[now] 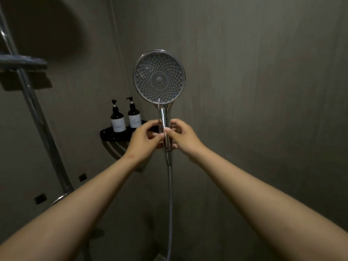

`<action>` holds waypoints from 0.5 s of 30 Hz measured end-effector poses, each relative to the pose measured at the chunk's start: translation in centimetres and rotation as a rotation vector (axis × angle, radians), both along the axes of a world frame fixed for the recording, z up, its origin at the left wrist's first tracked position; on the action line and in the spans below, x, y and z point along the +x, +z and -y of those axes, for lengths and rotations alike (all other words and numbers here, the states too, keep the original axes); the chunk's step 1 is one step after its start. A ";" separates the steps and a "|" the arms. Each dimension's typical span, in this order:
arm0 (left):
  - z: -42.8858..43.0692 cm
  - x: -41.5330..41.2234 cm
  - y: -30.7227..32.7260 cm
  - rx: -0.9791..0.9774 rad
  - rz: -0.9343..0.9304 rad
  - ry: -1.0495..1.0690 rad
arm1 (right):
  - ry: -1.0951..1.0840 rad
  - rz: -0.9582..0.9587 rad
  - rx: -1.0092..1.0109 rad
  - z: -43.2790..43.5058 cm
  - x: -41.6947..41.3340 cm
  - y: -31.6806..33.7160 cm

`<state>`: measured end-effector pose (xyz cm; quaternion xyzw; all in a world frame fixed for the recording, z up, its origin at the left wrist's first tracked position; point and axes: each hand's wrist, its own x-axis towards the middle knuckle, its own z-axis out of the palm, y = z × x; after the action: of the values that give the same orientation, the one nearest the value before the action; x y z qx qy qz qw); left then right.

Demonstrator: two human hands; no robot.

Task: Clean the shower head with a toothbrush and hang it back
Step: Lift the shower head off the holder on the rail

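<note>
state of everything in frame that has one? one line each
shower head: upright, nozzle face toward camera, handle gripped by both hands
left hand: fingers curled on handle
right hand: fingers curled on handle
hose: attached under handle, hanging down
pump bottles: upright on corner shelf

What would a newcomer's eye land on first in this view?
The round shower head sits centre frame, its nozzle face turned to the camera. Just below, the left hand and right hand grip its chrome handle from either side, the hose hanging straight down. Left of them, two dark pump bottles stand on a black corner shelf.
</note>
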<state>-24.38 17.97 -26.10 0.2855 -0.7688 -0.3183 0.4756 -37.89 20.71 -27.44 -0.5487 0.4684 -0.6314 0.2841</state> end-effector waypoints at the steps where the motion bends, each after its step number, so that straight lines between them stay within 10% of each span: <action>1: -0.9 -0.1 -0.3 -0.005 0.011 -0.012 | -0.003 0.010 0.004 -1.2 -0.1 -0.3; 15: -9.5 2.0 -7.7 0.220 0.034 -0.291 | -0.233 0.043 0.200 -13.1 3.2 -6.9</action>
<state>-22.36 27.51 -33.83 0.2268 -0.7703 -0.4612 0.3775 -34.74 33.83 -34.32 -0.4463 0.5832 -0.6219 0.2720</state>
